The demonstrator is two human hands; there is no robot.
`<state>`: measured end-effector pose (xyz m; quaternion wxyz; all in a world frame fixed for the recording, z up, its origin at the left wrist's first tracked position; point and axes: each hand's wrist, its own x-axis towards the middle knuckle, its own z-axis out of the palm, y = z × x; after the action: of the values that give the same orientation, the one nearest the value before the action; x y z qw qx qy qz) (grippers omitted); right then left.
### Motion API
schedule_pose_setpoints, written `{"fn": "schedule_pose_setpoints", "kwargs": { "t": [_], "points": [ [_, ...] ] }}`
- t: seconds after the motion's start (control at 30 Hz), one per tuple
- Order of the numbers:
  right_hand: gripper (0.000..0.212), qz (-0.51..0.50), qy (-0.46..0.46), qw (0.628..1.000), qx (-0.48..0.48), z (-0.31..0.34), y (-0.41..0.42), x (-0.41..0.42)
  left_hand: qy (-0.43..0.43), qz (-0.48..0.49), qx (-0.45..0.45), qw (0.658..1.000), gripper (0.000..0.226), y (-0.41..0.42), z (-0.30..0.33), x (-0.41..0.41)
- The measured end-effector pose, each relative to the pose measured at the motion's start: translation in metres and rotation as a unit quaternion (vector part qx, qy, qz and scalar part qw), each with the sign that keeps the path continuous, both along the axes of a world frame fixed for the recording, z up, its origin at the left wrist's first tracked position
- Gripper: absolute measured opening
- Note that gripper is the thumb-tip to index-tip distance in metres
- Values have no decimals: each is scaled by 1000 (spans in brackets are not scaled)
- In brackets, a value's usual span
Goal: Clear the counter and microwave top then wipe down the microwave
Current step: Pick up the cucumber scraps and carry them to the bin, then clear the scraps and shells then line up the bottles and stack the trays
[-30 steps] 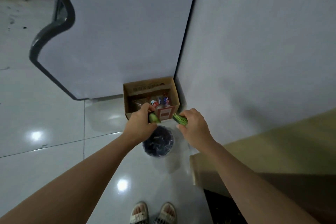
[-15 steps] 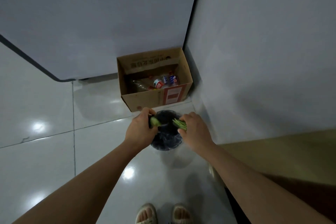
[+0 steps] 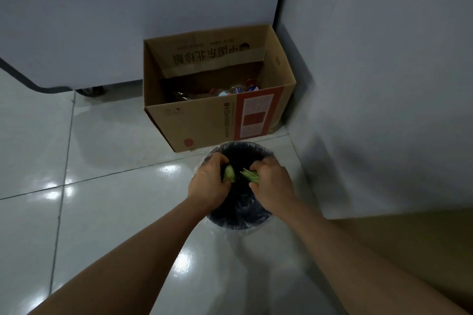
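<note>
- So the person is standing over a dark bin [image 3: 240, 215] with a clear liner, both hands hanging right above its mouth, each holding green vegetable scraps.
- The left hand [image 3: 208, 184] is curling its fingers around a pale green chunk [image 3: 229, 173], thumb side pinching it, so that's a closed grasp on the chunk, not a loose one.
- The right hand [image 3: 273, 183] is clenching a little bunch of thin green stems [image 3: 249, 176], with the ends poking out toward 9 o'clock, at the other hand.
- Handling-wise, both scraps are probably feather light. The chunk is looking firm-ish and maybe a bit damp and slippery, so pinching it across its width makes sense.
- The stems are looking limp and stringy, likely to stick to fingers or scatter, so gathering them in a full fist is working better than a fingertip hold.
- Nothing fragile here, it's rubbish going in the bin, so no need for gentleness.
- Both scraps are sitting over the bin opening, with the hands close together but not touching.
- At 12 o'clock from the bin, a cardboard box [image 3: 204, 125] is sitting on the tile floor [image 3: 102, 186] just beside it, with bottles [image 3: 230, 91] inside.
- No microwave or counter in view, so the wiping part is looking not yet started.
</note>
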<state>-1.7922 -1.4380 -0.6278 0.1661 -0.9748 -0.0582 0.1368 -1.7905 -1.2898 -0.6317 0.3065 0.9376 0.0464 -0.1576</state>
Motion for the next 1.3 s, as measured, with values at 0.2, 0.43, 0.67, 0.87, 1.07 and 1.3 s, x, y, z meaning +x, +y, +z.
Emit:
{"fn": "schedule_pose_setpoints", "kwargs": {
  "t": [0.2,0.43,0.67,0.87,1.07,1.3],
  "points": [
    [37,12,2,999,-33,-49,-1,9,-4,-6,24,1000,31,-4,-47,9],
    [53,16,0,1000,-9,-48,-4,4,1,-8,49,999,46,-3,-39,10],
    [61,43,88,995,-36,39,-7,-9,40,-21,74,996,45,3,49,-3],
    [59,61,103,991,-52,158,-4,-13,40,-24,83,995,39,9,168,-9],
    [53,97,70,991,-57,289,4,-13,24,-28,112,993,44,21,298,-15],
    [51,135,28,990,-20,426,22,-15,-14,-1,149,989,44,38,430,-28]
  ]
}}
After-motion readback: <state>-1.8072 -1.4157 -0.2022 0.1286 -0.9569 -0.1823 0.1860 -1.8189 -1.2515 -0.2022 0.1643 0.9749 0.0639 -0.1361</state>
